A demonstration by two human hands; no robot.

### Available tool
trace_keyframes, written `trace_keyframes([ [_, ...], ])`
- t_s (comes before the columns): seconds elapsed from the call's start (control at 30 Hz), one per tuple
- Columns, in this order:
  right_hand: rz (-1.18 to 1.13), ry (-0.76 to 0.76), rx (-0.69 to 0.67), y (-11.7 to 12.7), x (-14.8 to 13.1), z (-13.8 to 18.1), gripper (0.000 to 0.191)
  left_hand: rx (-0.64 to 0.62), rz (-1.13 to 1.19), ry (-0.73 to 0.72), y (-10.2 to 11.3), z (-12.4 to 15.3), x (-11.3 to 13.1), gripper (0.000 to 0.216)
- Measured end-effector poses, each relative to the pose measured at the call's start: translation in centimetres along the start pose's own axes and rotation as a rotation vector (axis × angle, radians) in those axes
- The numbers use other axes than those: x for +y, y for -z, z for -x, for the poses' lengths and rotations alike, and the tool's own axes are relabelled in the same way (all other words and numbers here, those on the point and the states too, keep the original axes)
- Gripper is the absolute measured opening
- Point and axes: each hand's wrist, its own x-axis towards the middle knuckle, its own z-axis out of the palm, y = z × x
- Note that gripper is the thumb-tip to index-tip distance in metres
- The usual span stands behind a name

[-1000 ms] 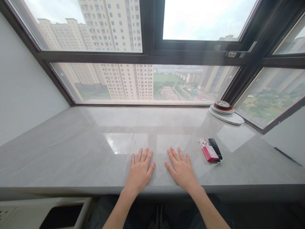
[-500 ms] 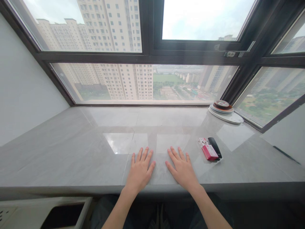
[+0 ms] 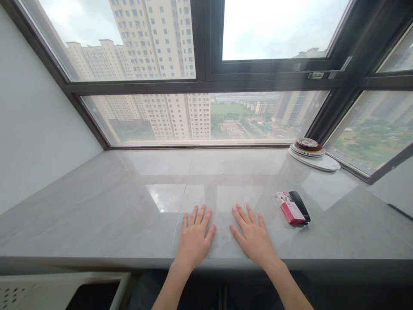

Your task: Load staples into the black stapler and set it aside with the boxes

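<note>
My left hand (image 3: 194,241) lies flat, palm down, on the glossy grey stone sill (image 3: 97,224), its fingers spread and nothing held. To its right, my right hand (image 3: 254,239) rests the same way near the front edge, fingers apart. Further right, a small red and white box (image 3: 291,209) lies on the sill, apart from my right hand. Against that box's right side is a flat black object (image 3: 300,206) whose kind I cannot make out.
A stack of plates (image 3: 311,150) sits in the far right corner by the dark window frame (image 3: 200,86). A thin dark strip (image 3: 400,212) is at the far right. Below the sill at left is a white container (image 3: 38,292) with a dark opening.
The whole view has shifted slightly, so the sill and objects appear lower and further right. Both hands stay flat in the same place on the sill.
</note>
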Motion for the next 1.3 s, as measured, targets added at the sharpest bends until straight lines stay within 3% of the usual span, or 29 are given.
trace_keyframes([
  [0.6, -0.019, 0.02, 0.047, 0.1, -0.3, 0.3, 0.062, -0.009, -0.013, -0.002, 0.3, 0.1, 0.0, 0.054],
  [0.87, -0.232, 0.058, 0.048, 1.7, 0.3, 0.3, 0.053, -0.011, -0.013, -0.001, 0.2, 0.0, 0.1, 0.054],
  [0.93, -0.322, 0.045, 0.133, 3.3, 1.9, 0.3, 0.049, -0.014, -0.006, 0.004, 0.2, 0.0, 0.1, 0.054],
  [1.0, -0.333, -0.026, 0.329, 5.5, 5.0, 0.4, 0.047, -0.013, 0.007, 0.008, 0.2, 0.0, 0.0, 0.053],
  [1.07, -0.258, -0.125, 0.533, 7.4, 9.3, 0.5, 0.046, -0.007, 0.022, 0.012, 0.2, 0.0, 0.0, 0.053],
  [1.13, -0.204, -0.277, 0.604, 8.7, 14.3, 0.6, 0.05, 0.001, 0.038, 0.017, 0.1, 0.0, 0.1, 0.054],
  [1.23, -0.284, -0.486, 0.448, 8.9, 20.5, 0.6, 0.064, 0.011, 0.055, 0.023, 0.0, 0.0, 0.1, 0.054],
  [1.3, -0.448, -0.548, 0.28, 8.3, 22.7, 0.5, 0.066, 0.014, 0.056, 0.025, 0.0, 0.0, 0.1, 0.054],
])
